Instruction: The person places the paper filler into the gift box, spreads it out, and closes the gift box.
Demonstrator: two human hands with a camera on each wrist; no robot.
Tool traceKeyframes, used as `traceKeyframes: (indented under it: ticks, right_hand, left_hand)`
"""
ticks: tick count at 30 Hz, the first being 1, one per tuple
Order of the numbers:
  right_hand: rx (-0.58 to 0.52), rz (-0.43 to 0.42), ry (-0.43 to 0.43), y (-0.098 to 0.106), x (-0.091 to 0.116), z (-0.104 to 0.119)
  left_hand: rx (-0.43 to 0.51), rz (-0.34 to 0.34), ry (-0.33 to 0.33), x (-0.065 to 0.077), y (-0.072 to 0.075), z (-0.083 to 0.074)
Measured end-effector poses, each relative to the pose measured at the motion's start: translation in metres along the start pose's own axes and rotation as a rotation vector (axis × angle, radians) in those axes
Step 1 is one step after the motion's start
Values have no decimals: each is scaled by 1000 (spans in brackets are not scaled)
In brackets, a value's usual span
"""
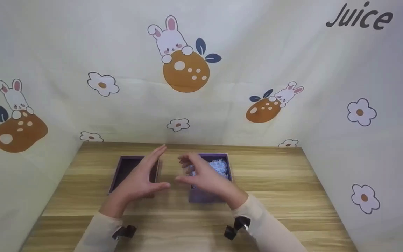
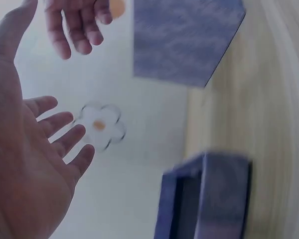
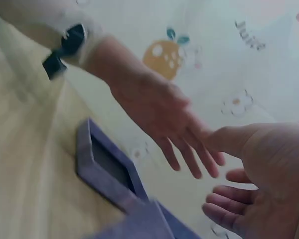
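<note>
Both hands hover over two purple boxes, fingers spread and nothing held. My left hand is above the left box, a shallow one with a dark interior, and hides much of its right side. Above the right box is my right hand, thumb apart from its gently bent fingers. Light blue shredded paper fills part of that box. The palms roughly face each other across a gap. In the left wrist view the right box shows a taller wall than the left box.
The boxes stand side by side on a wood-grain table, a strip of tabletop between them. Pale printed cloth with rabbits, oranges and flowers rises behind and along both sides. Black mounts sit on both sleeved wrists.
</note>
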State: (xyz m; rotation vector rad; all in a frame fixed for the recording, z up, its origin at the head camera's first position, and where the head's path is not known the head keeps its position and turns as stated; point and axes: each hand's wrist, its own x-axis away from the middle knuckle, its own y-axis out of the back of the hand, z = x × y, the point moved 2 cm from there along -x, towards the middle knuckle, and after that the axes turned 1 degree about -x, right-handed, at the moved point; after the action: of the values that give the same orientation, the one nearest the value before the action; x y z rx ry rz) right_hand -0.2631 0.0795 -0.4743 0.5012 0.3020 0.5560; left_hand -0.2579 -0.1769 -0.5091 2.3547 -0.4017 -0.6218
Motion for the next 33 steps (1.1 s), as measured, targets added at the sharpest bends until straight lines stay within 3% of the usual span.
traceKeyframes:
  ticks: [3,7,14,17,22,33]
  right_hand:
    - [-60,-21,-13,-31,0,10]
    - [-40,-52,-77,-68,-3,9]
    - [-3,-173,-233,-119,-22,-21]
    - [-7,-216,-254,-134,-31,-35]
    - [-52,-256,-239,-148,-41,-50]
    - [-85,-275,-197,-157,-49,-60]
  left_hand:
    - [-1,-55,41,21,16,10]
    - [37,-103,147,47,29,32]
    - [59,-152,258,84,38,74]
    - [72,-121,352,96,39,89]
    - [109,-34,468,104,35,107]
    - [103,-19,486,103,36,119]
